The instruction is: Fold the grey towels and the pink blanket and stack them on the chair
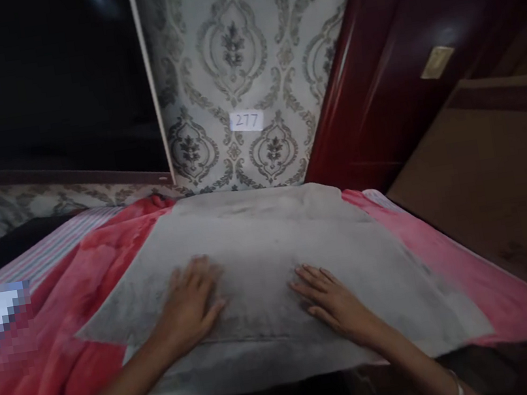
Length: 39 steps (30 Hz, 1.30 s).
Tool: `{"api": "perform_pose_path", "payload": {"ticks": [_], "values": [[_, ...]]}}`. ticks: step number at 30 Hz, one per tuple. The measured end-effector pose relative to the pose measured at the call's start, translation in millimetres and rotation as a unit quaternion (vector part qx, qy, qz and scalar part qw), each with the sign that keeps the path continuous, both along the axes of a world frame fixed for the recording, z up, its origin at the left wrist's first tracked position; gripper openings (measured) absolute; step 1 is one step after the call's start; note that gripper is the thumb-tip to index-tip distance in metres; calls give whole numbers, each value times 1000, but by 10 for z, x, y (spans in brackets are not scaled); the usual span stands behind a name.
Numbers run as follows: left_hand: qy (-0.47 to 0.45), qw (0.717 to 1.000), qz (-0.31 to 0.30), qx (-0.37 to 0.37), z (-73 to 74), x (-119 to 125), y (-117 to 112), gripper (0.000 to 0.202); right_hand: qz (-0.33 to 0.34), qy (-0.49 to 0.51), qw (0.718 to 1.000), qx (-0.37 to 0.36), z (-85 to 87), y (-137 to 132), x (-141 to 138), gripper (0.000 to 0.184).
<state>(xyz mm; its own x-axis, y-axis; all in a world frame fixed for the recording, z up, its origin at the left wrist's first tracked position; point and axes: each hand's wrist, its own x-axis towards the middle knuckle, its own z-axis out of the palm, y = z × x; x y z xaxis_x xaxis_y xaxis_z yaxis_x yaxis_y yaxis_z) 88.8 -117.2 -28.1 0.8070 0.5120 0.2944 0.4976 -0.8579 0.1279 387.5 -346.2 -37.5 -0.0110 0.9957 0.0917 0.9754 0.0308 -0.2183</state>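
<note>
A large grey cloth (269, 236) lies spread before me, with a fold or layered edge running across its nearer part. My left hand (190, 301) is on the left side of the cloth, fingers apart and slightly blurred. On the right side, my right hand (331, 299) rests flat with its fingers spread. Neither hand grips anything. Under the grey cloth lies a red and pink blanket (83, 284), showing at both sides.
A striped cloth (59, 238) shows beneath the blanket at left. Behind stand a dark television screen (39, 86), a patterned wall with a paper label (247, 121) reading 277, and a dark red door frame (349, 79). A brown cardboard box (500, 188) is at right.
</note>
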Motion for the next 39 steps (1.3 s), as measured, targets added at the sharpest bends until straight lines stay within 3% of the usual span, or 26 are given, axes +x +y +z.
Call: {"api": "perform_pose_path", "payload": {"ticks": [3, 5, 8, 12, 15, 19, 23, 25, 29, 31, 35, 39], "values": [[46, 975, -201, -80, 175, 839, -222, 61, -5, 1, 1000, -7, -63, -138, -90, 55], [75, 947, -293, -112, 179, 1422, -339, 57, -19, 7, 1000, -19, -116, -157, -134, 60], [104, 931, -325, -130, 72, 2129, -361, 54, -35, 21, 999, -17, -187, -155, -152, 62], [117, 930, -336, -90, -64, 2680, -128, 59, -31, 54, 998, -18, -228, -162, -114, 60], [135, 940, -304, -72, -49, 2944, 124, 66, -21, 80, 996, -18, -242, -157, -91, 61], [165, 960, -214, -70, 122, 3240, 348, 63, -16, 108, 994, -22, -241, -129, -104, 63], [127, 972, -198, -25, 326, 3441, 235, 61, -7, 148, 989, -14, -118, -210, 3, 60], [123, 961, -247, -16, 369, 3494, 55, 62, -21, 152, 988, 5, -22, -320, 150, 54], [167, 876, -447, -67, 240, 3466, -346, 58, -85, 114, 990, 21, 34, -541, 453, 49], [148, 852, -497, -71, 109, 3412, -467, 57, -99, 104, 990, -3, -42, -589, 517, 55], [130, 866, -480, -54, -57, 3453, -423, 60, -104, 93, 990, -11, -221, -589, 506, 62], [167, 910, -378, -39, 12, 3797, -87, 62, -92, 103, 990, -7, -254, -573, 491, 60]]}}
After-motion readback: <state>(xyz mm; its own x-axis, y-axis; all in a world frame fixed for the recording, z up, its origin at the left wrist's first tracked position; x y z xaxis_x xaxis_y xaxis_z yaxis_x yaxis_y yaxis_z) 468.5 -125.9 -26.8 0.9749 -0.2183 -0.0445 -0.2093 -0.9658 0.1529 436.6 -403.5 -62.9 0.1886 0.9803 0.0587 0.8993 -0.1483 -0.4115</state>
